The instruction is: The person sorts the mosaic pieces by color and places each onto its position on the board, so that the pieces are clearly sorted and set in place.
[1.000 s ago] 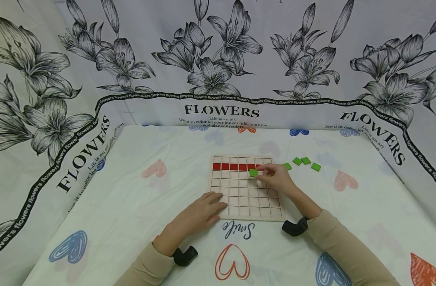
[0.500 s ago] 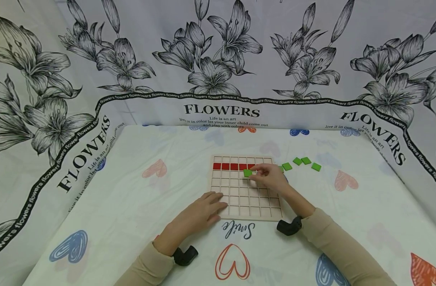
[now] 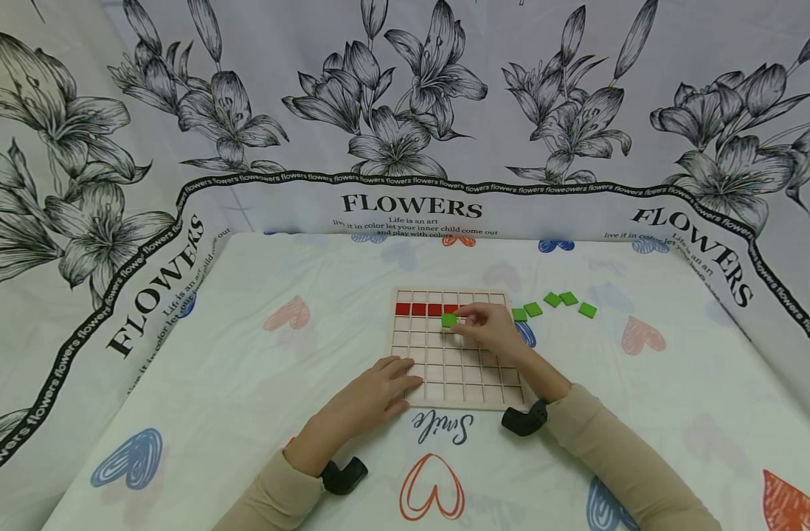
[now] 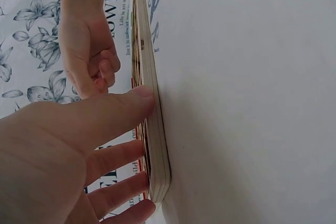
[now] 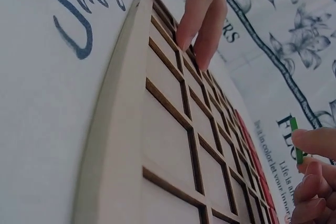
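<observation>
A wooden grid board lies on the table, with a row of red tiles in its second row. My right hand pinches a green tile just above the third row, below the red tiles. The same green tile shows edge-on in the right wrist view, between thumb and fingertips. My left hand rests flat on the board's near left corner, fingers straight. In the left wrist view its fingers press the board's edge.
Several loose green tiles lie on the cloth just right of the board. A patterned cloth with hearts covers the table, and a flower-printed curtain rises behind and at both sides.
My right hand has carried the green tile leftward over the board, by about one and a half cells. The left hand has stayed in place.
</observation>
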Motion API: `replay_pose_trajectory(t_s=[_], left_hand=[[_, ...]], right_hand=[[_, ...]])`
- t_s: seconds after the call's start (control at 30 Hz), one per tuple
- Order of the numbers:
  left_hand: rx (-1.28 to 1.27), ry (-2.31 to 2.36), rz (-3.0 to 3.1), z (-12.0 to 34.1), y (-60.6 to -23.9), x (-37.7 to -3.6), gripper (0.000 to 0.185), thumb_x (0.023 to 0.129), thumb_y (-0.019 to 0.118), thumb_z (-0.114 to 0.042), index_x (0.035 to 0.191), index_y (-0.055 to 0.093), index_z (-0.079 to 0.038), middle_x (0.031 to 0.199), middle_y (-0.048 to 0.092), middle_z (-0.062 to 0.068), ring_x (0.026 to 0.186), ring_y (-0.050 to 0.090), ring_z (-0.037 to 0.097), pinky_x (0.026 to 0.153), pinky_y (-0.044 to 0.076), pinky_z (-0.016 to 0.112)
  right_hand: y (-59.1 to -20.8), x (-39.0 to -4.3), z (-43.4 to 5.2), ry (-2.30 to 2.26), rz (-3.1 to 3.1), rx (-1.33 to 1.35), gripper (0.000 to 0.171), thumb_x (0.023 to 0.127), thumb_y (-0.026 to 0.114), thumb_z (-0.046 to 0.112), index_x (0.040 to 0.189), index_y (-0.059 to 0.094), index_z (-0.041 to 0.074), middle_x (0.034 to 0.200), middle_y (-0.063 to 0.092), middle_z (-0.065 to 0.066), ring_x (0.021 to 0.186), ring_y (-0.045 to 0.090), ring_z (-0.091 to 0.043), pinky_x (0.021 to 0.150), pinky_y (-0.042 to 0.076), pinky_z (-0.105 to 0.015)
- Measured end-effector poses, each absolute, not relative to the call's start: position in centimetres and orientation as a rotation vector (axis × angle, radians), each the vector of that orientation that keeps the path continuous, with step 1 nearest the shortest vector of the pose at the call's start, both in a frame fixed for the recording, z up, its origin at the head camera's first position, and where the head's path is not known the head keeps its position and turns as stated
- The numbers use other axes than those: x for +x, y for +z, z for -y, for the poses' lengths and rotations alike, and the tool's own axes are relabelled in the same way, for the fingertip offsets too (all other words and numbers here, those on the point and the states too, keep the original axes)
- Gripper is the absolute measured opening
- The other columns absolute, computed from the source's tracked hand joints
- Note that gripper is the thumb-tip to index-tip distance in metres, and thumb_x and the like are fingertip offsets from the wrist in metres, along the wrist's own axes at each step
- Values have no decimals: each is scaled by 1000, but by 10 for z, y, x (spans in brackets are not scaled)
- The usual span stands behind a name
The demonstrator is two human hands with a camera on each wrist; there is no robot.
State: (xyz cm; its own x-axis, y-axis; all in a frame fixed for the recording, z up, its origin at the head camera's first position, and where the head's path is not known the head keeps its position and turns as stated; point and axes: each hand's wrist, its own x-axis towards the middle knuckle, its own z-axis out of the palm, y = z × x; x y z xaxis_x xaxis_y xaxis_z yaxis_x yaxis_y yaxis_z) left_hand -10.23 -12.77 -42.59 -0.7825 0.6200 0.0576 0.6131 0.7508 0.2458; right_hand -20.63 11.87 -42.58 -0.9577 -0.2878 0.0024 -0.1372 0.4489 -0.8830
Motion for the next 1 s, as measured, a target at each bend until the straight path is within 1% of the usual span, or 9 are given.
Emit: replay_pose_trajectory(t_s=[0.27,0.47,0.63,1.0], left_hand=[[1023,396,-2908,129,-426,-104,36,93,63,-23,127,62,-15,141,54,12,133,49,30,108,47,43],[1024,402,-2902,130,-425,-105,36,93,63,-23,128,62,-15,142,53,12,133,48,31,108,47,44],[1035,396,-2903,131,-425,-106,36,93,63,-23,127,62,-15,142,53,12,133,49,31,107,47,44],[1054,399,-2897,133,-424,-109,35,93,63,-23,127,62,-14,142,53,13,133,48,32,108,47,44]], right_hand=[[-430,-210,-109,-1524,-2560,-374,31,83,74,16,109,70,0,69,55,3,59,45,-8,51,38,-18],[-432,-212,-102,-1544,-2546,-366,30,83,74,15,109,70,1,67,54,3,56,44,-8,49,38,-18],[-432,-214,-96,-1563,-2533,-388,31,82,75,14,108,69,-1,68,55,2,55,44,-7,49,39,-19],[-436,-219,-83,-1505,-2561,-360,30,83,74,17,109,70,1,70,57,0,55,45,-9,50,40,-20]])
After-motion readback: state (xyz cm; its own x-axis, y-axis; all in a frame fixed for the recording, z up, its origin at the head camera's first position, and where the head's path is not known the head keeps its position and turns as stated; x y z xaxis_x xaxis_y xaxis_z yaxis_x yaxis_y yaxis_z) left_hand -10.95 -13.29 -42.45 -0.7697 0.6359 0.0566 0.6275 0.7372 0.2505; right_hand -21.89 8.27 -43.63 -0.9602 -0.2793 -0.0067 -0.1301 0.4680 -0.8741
